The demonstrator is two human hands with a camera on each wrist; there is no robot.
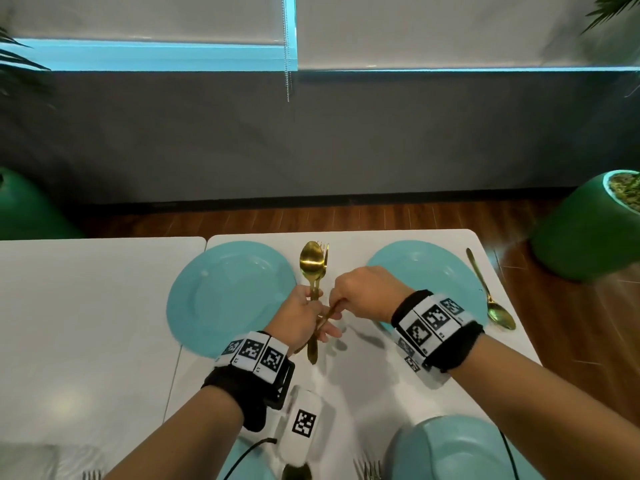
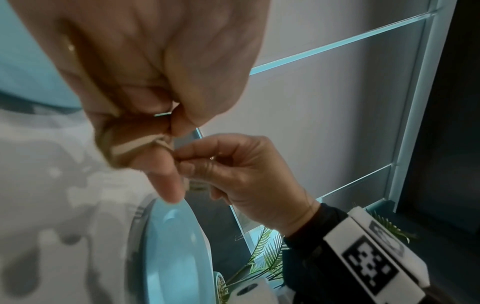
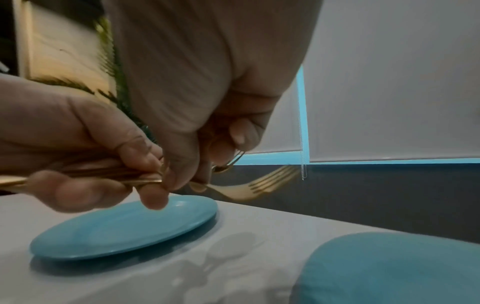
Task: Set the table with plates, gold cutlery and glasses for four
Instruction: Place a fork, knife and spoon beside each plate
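Over the white table (image 1: 104, 306) my left hand (image 1: 303, 317) grips a bundle of gold cutlery (image 1: 313, 271), with a spoon bowl and fork tines pointing away from me. My right hand (image 1: 360, 292) pinches one handle in that bundle right beside the left fingers. From the right wrist, gold fork tines (image 3: 262, 185) stick out past both hands above a blue plate (image 3: 124, 226). The left wrist view has my left hand (image 2: 155, 102) curled round the gold handles (image 2: 130, 148) and my right hand (image 2: 233, 164) pinching next to it. Two blue plates (image 1: 228, 296) (image 1: 429, 268) lie at the far side.
A gold spoon (image 1: 493, 299) lies right of the far right plate. A third blue plate (image 1: 450, 448) sits near me on the right, with fork tines (image 1: 369, 469) left of it. Green plant pots (image 1: 588, 233) stand on the wooden floor beyond the table's corners.
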